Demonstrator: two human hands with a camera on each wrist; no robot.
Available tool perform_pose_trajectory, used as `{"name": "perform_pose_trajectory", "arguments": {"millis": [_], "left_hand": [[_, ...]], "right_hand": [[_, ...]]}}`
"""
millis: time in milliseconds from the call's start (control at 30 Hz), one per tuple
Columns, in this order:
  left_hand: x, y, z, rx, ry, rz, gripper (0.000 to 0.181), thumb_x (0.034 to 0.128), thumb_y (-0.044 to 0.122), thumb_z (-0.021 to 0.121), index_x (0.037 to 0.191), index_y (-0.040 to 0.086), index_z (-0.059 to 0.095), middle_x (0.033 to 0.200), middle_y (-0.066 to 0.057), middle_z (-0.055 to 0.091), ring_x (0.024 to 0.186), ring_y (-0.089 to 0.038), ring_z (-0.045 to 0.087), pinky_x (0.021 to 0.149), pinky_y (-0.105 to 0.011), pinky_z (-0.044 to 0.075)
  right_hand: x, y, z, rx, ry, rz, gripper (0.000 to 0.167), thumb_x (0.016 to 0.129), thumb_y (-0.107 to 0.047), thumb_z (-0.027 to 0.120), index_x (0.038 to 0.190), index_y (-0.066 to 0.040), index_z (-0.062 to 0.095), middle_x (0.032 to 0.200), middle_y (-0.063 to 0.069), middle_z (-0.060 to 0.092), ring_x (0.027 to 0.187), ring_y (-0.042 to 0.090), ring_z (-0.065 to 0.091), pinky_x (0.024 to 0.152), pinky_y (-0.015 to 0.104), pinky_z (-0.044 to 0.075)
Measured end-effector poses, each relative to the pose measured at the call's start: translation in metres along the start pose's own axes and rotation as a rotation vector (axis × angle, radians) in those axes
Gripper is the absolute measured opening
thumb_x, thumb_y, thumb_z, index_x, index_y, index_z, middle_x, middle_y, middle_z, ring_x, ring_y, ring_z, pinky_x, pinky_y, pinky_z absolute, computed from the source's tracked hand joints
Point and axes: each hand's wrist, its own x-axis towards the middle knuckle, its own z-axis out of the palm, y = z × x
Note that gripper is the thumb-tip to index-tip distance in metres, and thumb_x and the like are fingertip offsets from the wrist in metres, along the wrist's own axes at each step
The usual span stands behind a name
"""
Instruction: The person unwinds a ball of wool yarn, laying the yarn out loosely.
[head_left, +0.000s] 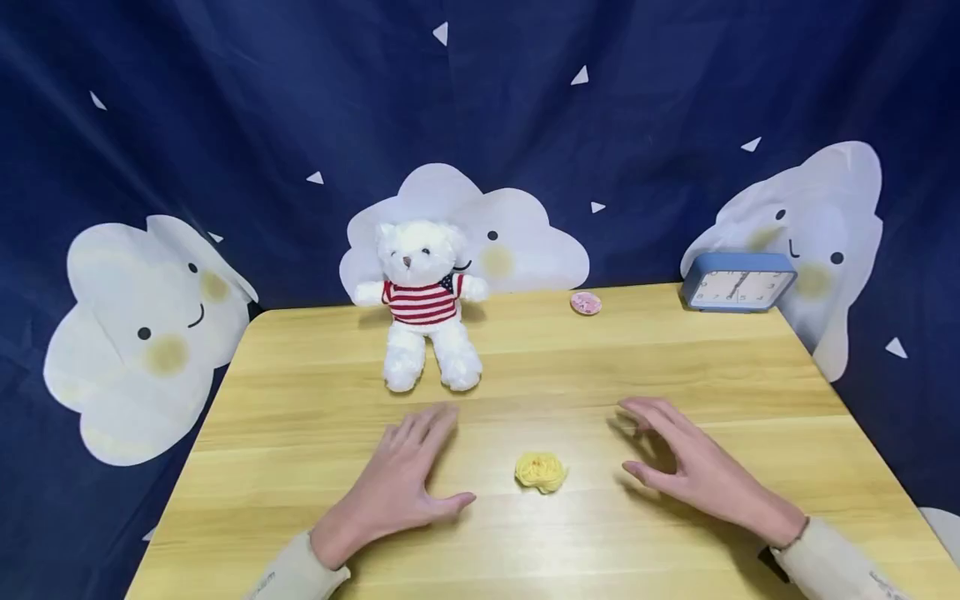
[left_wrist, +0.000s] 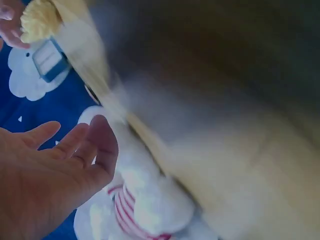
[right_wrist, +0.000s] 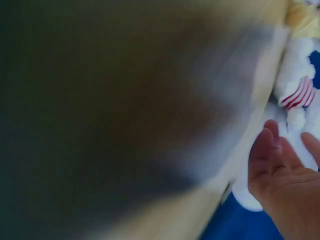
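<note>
One left hand (head_left: 397,479) and one right hand (head_left: 701,471), both holding nothing, fingers loosely spread. Between the two, on one wooden table (head_left: 285,467), one small yellow bundle (head_left: 541,472), apart from both. Farther back, one white teddy bear (head_left: 420,267) in a striped shirt (head_left: 422,305), one little pink disc (head_left: 586,303), one blue clock (head_left: 738,287). Behind, dark blue cloth (head_left: 247,100) with three smiling clouds (head_left: 120,317) and small white triangles (head_left: 441,33).

We see the left hand (head_left: 401,479) at the near left, its thumb pointing right; at the near right, we see the right hand (head_left: 701,467), fingers loosely bent leftward.
</note>
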Motion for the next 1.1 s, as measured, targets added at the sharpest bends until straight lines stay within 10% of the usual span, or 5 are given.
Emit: {"name": "perform_pose_trajectory", "arguments": {"millis": [167,367,667,1100], "left_hand": [[0.008,0.017,0.012,-0.306,-0.031,-0.034,0.097,0.0898,0.058,0.085,0.165,0.012,0.043,0.156,-0.006,0.052,0.131,-0.025,0.058,0.107,-0.051,0.055],[0.021,0.033,0.027,-0.749,-0.126,-0.176,0.079,0.0941,0.034,0.087,0.158,0.006,0.05,0.148,-0.011,0.054,0.098,-0.023,0.063,0.07,-0.028,0.06],[0.043,0.055,0.041,-0.988,-0.158,-0.319,0.058,0.092,0.007,0.083,0.143,-0.001,0.058,0.14,-0.019,0.06,0.082,-0.015,0.073,0.059,-0.025,0.059],[0.056,0.066,0.049,-1.04,-0.16,-0.315,0.05,0.0873,-0.007,0.081,0.135,0.003,0.068,0.098,-0.003,0.063,0.075,-0.011,0.057,0.062,-0.016,0.05]], "right_hand": [[0.003,-0.022,0.023,0.449,-0.066,0.14,0.067,0.1,-0.016,0.082,0.159,-0.007,0.05,0.141,0.012,0.063,0.107,0.021,0.069,0.089,0.032,0.06],[0.005,-0.043,0.042,0.85,-0.176,0.329,0.058,0.105,-0.01,0.073,0.156,0.004,0.047,0.148,0.029,0.054,0.103,0.024,0.071,0.083,0.032,0.063],[0.016,-0.067,0.058,0.926,-0.173,0.534,0.058,0.099,-0.014,0.081,0.149,0.0,0.056,0.142,0.021,0.062,0.099,0.027,0.072,0.072,0.026,0.06],[0.028,-0.072,0.063,1.036,-0.158,0.558,0.04,0.101,-0.008,0.077,0.134,0.008,0.061,0.119,0.016,0.071,0.1,0.024,0.074,0.081,0.027,0.062]]}}
